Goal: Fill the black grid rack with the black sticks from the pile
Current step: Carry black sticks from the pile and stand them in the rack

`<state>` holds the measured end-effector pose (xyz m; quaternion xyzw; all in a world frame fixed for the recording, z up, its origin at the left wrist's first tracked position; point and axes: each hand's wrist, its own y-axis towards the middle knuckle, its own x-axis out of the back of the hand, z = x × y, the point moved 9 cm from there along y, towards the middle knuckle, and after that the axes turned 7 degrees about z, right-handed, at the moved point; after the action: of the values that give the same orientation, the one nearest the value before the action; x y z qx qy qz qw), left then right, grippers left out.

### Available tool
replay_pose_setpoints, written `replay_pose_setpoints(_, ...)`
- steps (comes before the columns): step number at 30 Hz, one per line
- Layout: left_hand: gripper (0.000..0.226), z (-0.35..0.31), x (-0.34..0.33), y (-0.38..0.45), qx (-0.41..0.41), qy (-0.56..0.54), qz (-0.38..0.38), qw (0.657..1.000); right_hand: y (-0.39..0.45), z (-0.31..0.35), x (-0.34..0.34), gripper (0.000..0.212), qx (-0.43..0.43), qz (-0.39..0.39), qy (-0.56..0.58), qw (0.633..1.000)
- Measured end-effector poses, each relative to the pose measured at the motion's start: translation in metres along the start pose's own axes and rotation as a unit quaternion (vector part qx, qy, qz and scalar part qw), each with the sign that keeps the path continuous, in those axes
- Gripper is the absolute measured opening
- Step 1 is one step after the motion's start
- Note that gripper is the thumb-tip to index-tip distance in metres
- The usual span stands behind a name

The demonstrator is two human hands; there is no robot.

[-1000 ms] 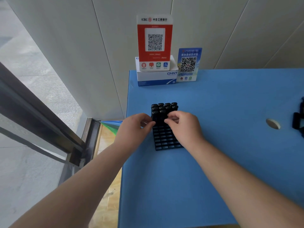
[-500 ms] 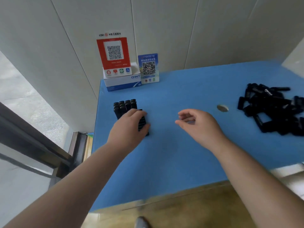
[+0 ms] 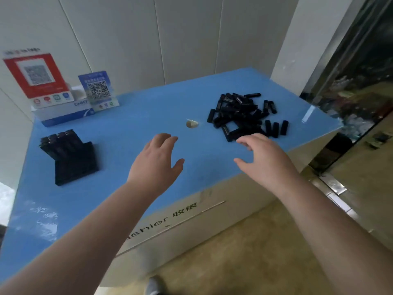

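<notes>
A: What had changed from half a second before?

B: The left hand point(image 3: 156, 165) had come off the black grid rack point(image 3: 72, 158) and moved out over the middle of the blue desk point(image 3: 131, 116). The right hand point(image 3: 266, 160) had travelled toward the pile of black sticks point(image 3: 242, 116). The view had swung right too, so the rack now sat far to the left and the whole pile was in sight.

A: How did the rack look?

B: Low, dark and blurred. Only its far rows were filled, with black sticks point(image 3: 57, 141) standing upright; the near part of the grid showed no sticks. I could not count the cells.

A: And the pile?

B: A loose heap of short black sticks lying crosswise on one another, some with pale lettering. A few strays lay apart along its right and near edges. A small round hole point(image 3: 192, 124) in the desk sat just left of the heap.

A: Where did these lie relative to the hands?

B: The rack was well to the left of the left hand, not touching it. The left hand hung released, fingers straight and together, thumb out, holding nothing. The right hand was also released, fingers spread and slightly bent, its fingertips point(image 3: 241, 141) just beside the nearest sticks. Whether they touched, I could not tell.

A: Anything else?

B: A red QR sign point(image 3: 36, 77) and a blue QR sign point(image 3: 98, 90) stood by a white box point(image 3: 63, 112) at the back left.
</notes>
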<state>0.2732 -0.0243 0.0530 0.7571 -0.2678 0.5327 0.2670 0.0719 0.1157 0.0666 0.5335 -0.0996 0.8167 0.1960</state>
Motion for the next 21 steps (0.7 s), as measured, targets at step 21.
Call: replay_pose_setpoints(21,0.056,-0.147,-0.086,0.184,-0.092,-0.026,0.069,0.993,0.077,-0.153,0.06,0.043,-0.076,-0.035,-0.012,0.996)
